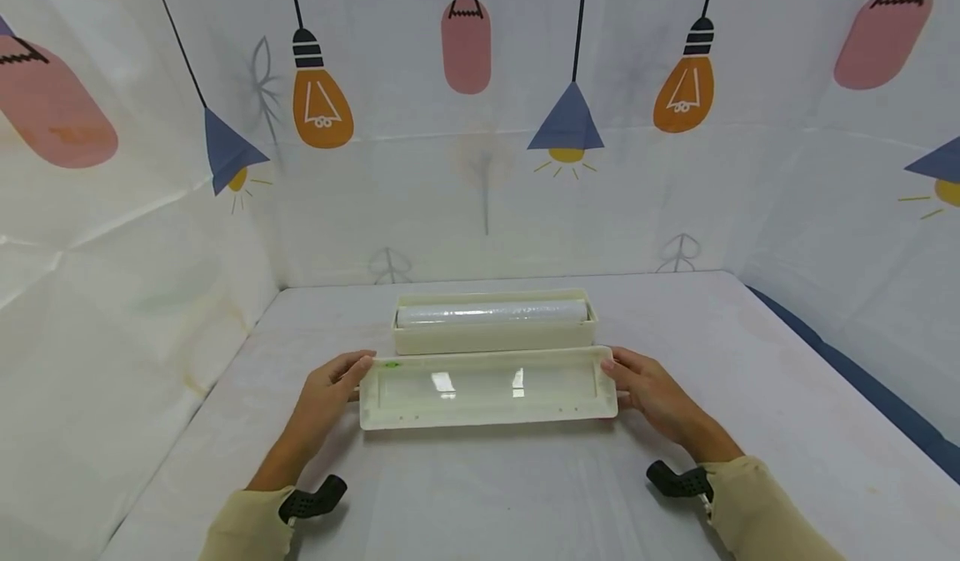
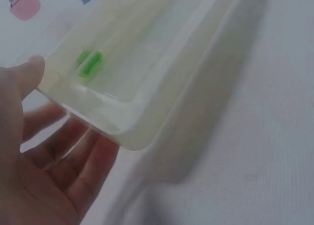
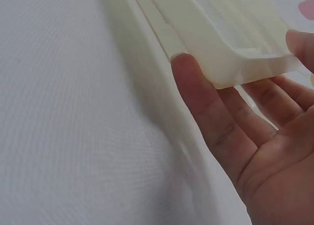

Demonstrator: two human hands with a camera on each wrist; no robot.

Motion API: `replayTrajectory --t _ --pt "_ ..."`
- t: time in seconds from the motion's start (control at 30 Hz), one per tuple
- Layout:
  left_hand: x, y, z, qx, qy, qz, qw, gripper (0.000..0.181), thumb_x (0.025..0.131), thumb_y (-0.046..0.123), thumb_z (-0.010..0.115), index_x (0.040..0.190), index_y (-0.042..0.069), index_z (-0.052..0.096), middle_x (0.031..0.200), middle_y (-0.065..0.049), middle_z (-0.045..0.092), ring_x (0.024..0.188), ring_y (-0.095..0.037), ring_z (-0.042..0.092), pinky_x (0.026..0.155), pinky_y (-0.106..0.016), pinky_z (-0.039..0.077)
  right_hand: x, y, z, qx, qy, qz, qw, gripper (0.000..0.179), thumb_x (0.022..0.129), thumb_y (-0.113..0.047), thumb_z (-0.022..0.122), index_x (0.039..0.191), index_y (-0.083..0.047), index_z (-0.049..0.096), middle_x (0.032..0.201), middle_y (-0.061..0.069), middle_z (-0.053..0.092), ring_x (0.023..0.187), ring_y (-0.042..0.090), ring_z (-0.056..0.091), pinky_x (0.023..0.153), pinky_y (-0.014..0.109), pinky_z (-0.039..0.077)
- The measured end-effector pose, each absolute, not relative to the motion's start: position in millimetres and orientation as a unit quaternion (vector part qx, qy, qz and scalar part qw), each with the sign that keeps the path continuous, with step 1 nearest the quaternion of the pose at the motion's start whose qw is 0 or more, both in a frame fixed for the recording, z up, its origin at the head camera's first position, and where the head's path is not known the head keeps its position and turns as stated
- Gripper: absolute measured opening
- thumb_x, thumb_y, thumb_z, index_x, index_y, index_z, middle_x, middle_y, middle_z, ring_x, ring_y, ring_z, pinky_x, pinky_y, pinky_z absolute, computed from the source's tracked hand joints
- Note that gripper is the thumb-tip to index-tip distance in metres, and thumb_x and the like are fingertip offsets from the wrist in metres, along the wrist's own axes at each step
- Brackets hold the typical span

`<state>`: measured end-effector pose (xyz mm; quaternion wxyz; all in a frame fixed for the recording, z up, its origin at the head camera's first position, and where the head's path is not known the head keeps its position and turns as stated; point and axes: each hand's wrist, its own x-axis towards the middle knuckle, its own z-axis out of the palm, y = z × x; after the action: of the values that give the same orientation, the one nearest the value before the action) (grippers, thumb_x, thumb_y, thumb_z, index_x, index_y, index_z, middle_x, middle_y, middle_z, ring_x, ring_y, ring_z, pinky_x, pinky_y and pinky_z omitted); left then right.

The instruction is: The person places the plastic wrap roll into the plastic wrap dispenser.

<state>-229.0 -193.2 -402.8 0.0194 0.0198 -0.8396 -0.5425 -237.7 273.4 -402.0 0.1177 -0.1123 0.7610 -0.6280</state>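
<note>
Both hands hold a long cream lid point(image 1: 487, 407) with a clear window, one at each short end. My left hand point(image 1: 330, 390) pinches the left end, thumb on top near a small green slider point(image 2: 90, 64) and fingers beneath. At the right end my right hand point(image 1: 648, 390) grips the corner, thumb above and fingers under the edge. The lid is raised off the table in front, casting a shadow. Just behind it sits a cream box point(image 1: 487, 342) with its top uncovered. A roll of plastic wrap point(image 1: 491, 313) lies inside the box.
A white cloth covers the table point(image 1: 502, 494). White curtains point(image 1: 495, 194) printed with lamps and bulbs enclose the back and sides. Black wrist mounts point(image 1: 313, 498) sit at each sleeve. Dark blue fabric point(image 1: 862, 369) shows beyond the right table edge.
</note>
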Motion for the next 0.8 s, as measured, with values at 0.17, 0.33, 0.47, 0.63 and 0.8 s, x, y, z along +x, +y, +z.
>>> replayTrajectory --t 0.17,0.33,0.47,0.63,0.8 --pt "-229.3 -192.9 -403.4 0.033 -0.835 -0.547 -0.036 0.078 0.102 0.062 0.039 0.146 -0.001 0.047 0.137 -0.021 0.056 0.112 -0.029 0.061 0.087 -0.039 0.056 -239.9 273.4 -402.0 -0.126 0.757 -0.635 0.092 0.066 0.107 -0.032 0.052 0.154 0.006 0.027 0.153 0.027 0.035 0.124 0.032 0.053 0.087 0.042 0.057" --pt "-232.2 -193.3 -403.2 0.015 -0.792 -0.606 -0.069 0.081 0.101 0.063 0.038 0.147 -0.003 0.044 0.135 -0.021 0.056 0.111 -0.029 0.061 0.081 -0.038 0.059 -240.9 275.1 -402.2 -0.133 0.758 -0.635 0.066 0.064 0.106 -0.029 0.053 0.155 0.004 0.028 0.154 0.026 0.034 0.123 0.027 0.053 0.087 0.041 0.057" --pt "-235.9 -192.5 -401.3 0.002 -0.768 -0.636 -0.075 0.081 0.1 0.063 0.041 0.149 -0.001 0.043 0.14 -0.02 0.051 0.115 -0.029 0.059 0.083 -0.038 0.059 -240.5 276.8 -402.1 -0.127 0.76 -0.635 0.055 0.062 0.106 -0.029 0.054 0.154 0.004 0.031 0.153 0.026 0.036 0.118 0.02 0.056 0.085 0.039 0.058" --pt "-238.4 -190.8 -399.1 -0.012 -0.757 -0.649 -0.071 0.076 0.102 0.06 0.042 0.146 -0.001 0.046 0.138 -0.022 0.052 0.114 -0.03 0.06 0.083 -0.039 0.059 -241.0 277.7 -403.5 -0.124 0.754 -0.644 0.045 0.061 0.105 -0.026 0.056 0.154 0.002 0.032 0.153 0.025 0.036 0.115 0.011 0.058 0.085 0.037 0.058" --pt "-236.6 -185.4 -398.9 -0.022 -0.764 -0.642 -0.06 0.073 0.104 0.057 0.04 0.144 -0.004 0.047 0.139 -0.023 0.052 0.117 -0.034 0.058 0.086 -0.043 0.058 -241.0 278.4 -406.9 -0.126 0.756 -0.642 0.033 0.061 0.105 -0.026 0.057 0.156 -0.002 0.033 0.154 0.023 0.036 0.114 0.008 0.057 0.086 0.032 0.057"
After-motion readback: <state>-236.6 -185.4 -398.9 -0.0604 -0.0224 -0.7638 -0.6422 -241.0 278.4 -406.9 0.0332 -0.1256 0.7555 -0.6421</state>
